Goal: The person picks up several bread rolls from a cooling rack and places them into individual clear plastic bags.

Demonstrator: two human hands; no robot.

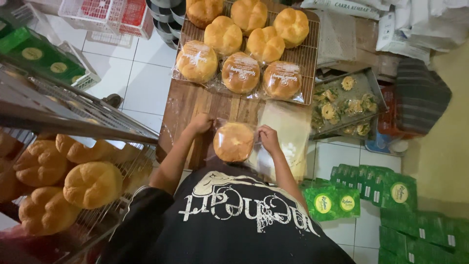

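While both hands work at the near edge of the wooden worktop [195, 105], a round golden bun in a clear bag [233, 142] sits between them, just in front of the person's chest. The left hand [201, 122] pinches the bag's left edge in a closed grip; the right hand [268, 138] clenches the bag's right edge in the same way, fingers curled onto the plastic. Just right of the right hand lies a stack of empty clear bags [288, 132], flat on the worktop and partly hanging over its edge.

Farther along the worktop rests a wire cooling rack [308, 58]. On its near row lie three bagged buns [239, 73], side by side and touching; behind them sit unbagged buns [254, 29], crowded close together. To the right of the worktop, lower down, a metal tray [342, 78] holds small flower-shaped biscuits [328, 111]. Green folded cartons [391, 195] lie spread on the tiled floor [141, 83] at the right, and another green box [34, 54] sits in a white crate at the upper left. At the left, a wire shelf [97, 117] carries more bare buns [93, 185], close to the camera and well apart from the hands.
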